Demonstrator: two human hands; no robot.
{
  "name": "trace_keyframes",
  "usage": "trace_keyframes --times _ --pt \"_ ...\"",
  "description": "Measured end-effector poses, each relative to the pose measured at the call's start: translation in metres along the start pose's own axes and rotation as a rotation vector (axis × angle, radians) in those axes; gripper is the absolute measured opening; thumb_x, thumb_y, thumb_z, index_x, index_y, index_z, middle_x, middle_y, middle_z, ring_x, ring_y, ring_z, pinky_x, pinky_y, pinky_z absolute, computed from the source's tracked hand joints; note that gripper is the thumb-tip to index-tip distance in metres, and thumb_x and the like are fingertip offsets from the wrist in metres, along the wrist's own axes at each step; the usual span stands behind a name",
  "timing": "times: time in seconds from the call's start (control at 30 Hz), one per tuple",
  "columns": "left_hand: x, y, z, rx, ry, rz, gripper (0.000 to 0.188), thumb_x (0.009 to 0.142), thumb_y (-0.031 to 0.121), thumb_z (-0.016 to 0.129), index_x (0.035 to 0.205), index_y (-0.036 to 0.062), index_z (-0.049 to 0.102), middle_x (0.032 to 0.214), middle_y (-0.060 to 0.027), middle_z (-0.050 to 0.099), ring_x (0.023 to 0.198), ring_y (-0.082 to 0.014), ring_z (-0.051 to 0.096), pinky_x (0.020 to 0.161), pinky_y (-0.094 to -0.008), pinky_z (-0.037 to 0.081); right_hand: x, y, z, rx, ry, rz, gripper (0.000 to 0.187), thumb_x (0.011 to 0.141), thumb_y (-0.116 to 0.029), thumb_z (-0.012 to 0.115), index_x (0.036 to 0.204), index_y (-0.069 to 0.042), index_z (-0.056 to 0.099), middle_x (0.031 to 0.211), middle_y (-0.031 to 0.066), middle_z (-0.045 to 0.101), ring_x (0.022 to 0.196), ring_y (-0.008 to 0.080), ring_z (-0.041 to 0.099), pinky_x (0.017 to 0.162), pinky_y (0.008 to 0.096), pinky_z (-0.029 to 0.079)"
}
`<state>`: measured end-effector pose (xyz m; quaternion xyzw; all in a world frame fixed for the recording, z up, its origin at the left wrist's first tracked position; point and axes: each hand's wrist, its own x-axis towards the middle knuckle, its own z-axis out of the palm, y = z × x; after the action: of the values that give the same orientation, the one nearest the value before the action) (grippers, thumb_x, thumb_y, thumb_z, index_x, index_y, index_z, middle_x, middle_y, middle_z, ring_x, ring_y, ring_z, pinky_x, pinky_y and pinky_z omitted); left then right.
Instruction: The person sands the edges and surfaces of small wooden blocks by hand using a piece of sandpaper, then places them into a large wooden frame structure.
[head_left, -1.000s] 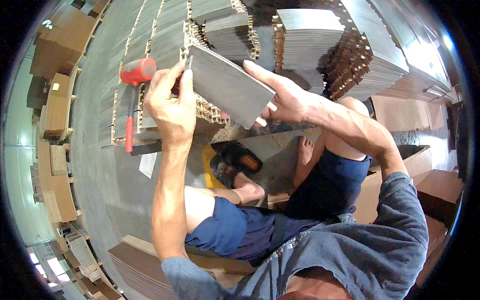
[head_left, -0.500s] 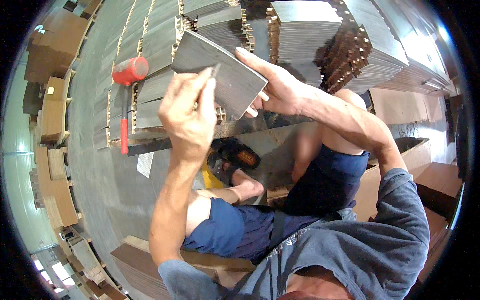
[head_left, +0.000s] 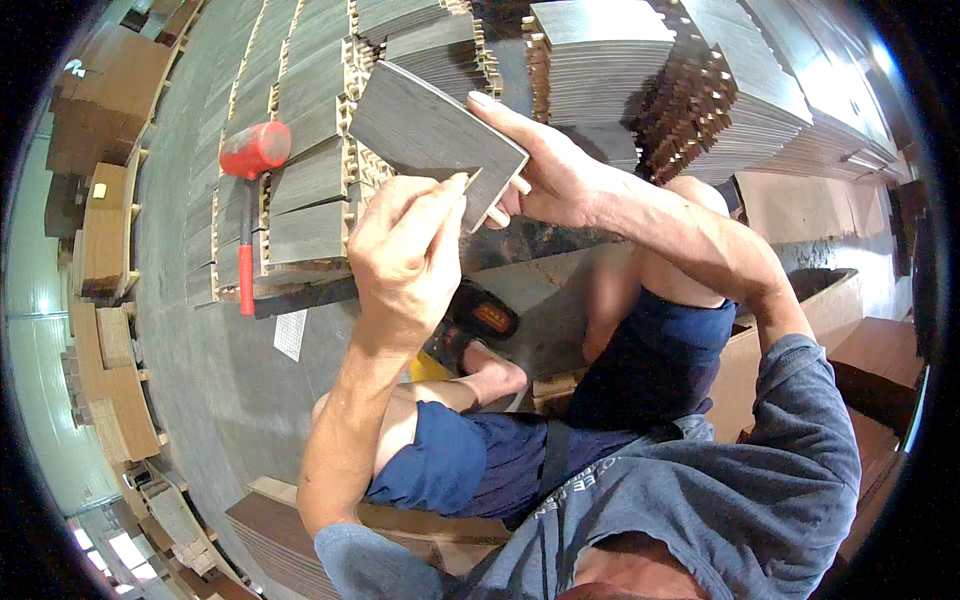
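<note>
A small grey wood-grain board is held up in front of me, tilted, with a pale edge along its far side. My right hand grips its right end, thumb along the edge and fingers underneath. My left hand is closed in a pinch on a small thin pointed thing, whose tip lies at the board's face near the lower right corner. Its kind cannot be made out. Beyond my left hand, a red mallet with a black and red handle lies on rows of grey boards.
Stacked grey boards stand ahead, beside dark brown-edged stacks. A white printed sheet lies on the floor at left. Brown boards are stacked near my left elbow. A cardboard box stands at right, and loaded pallets line the left.
My left hand has moved right across the board's face, bringing the pointed thing closer to the lower right corner. My right hand and the board have barely shifted.
</note>
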<state>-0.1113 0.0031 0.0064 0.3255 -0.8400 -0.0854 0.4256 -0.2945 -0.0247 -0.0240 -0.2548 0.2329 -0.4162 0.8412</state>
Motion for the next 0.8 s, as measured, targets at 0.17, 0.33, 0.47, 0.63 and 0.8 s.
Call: trace_keyframes --times 0.17,0.33,0.47,0.63,0.8 --pt "0.002 -0.008 -0.005 -0.050 0.023 -0.118 0.021 0.078 -0.007 0.068 0.097 -0.0001 0.070 0.082 -0.0115 0.063 0.072 -0.0233 0.063 0.064 -0.0334 0.051 -0.003 0.000 0.007 -0.013 0.106 0.026 0.053 0.098 -0.053 0.044 0.091 -0.005 0.064 0.064 0.0090 0.062 0.051 0.0207 0.056 0.051 0.0320 0.045" --pt "0.002 -0.011 0.000 -0.036 0.039 -0.119 0.017 0.080 -0.006 0.067 0.096 -0.0020 0.070 0.081 -0.0114 0.064 0.072 -0.0206 0.063 0.064 -0.0322 0.050 -0.002 0.002 0.004 -0.007 -0.010 0.003 0.054 0.099 -0.052 0.042 0.093 -0.003 0.064 0.066 0.0092 0.064 0.051 0.0203 0.056 0.048 0.0314 0.043" --pt "0.017 -0.044 -0.018 0.058 0.201 -0.231 0.012 0.085 0.000 0.067 0.095 -0.0033 0.070 0.084 -0.0073 0.066 0.077 -0.0147 0.061 0.073 -0.0282 0.049 -0.001 0.012 -0.003 -0.105 -0.201 0.068 0.059 0.100 -0.057 0.034 0.102 -0.006 0.064 0.075 0.0070 0.067 0.058 0.0163 0.060 0.050 0.0299 0.047" --pt "0.023 -0.050 -0.017 0.105 0.255 -0.103 0.011 0.083 -0.002 0.066 0.093 -0.0017 0.070 0.080 -0.0095 0.064 0.070 -0.0180 0.062 0.063 -0.0301 0.049 -0.004 0.019 0.021 -0.140 -0.110 0.117 0.058 0.100 -0.056 0.032 0.088 -0.010 0.065 0.065 0.0024 0.061 0.057 0.0154 0.057 0.050 0.0304 0.045" --pt "-0.001 0.004 0.009 -0.163 -0.114 0.024 0.020 0.076 -0.005 0.067 0.095 0.0000 0.069 0.082 -0.0120 0.062 0.073 -0.0263 0.062 0.064 -0.0353 0.051 0.005 0.011 0.013 0.144 0.207 0.093 0.046 0.097 -0.053 0.047 0.093 -0.010 0.066 0.075 0.0013 0.067 0.066 0.0144 0.061 0.054 0.0299 0.047"
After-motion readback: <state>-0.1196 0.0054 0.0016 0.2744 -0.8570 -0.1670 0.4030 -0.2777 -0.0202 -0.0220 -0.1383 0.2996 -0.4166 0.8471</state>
